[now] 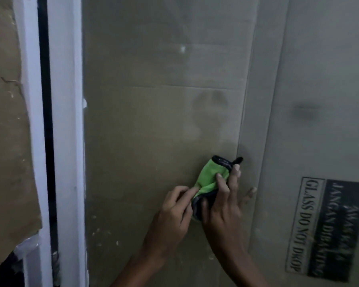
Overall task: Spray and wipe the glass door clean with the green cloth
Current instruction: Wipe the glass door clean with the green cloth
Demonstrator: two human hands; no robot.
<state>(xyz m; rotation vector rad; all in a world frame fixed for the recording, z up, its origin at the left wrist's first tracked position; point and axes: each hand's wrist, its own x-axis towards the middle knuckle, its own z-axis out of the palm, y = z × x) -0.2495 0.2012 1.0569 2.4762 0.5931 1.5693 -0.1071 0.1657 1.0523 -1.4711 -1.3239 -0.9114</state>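
Head view, dim light. Green cloth (pixel 208 179) sits in the lower centre of the frame, bunched into a small wad with a dark hem showing at its top and bottom. Its long axis runs from lower left to upper right.

Right hand (pixel 222 206) grips the cloth: thumb curled over the green face, fingers wrapped round the far side, index finger extended upward along the right edge. Left hand (pixel 174 212) lies just left of and below the wad, fingers curled, with one fingertip pinching or tucking the lower left corner of the cloth. Both hands touch the cloth; the right carries most of it.

Glass door (pixel 153 121) fills the centre, brown cardboard visible behind the pane. Cloth is close against the pane; actual contact cannot be confirmed. White frame (pixel 67 141) stands well to the left. Printed "GLASS DO NOT DROP" label (pixel 327 228) sits at lower right.

Judgement: cloth is being refolded before a stroke. Hazy smudges lie above the cloth, so the wipe likely goes upward, right hand leading. No spray bottle in view.
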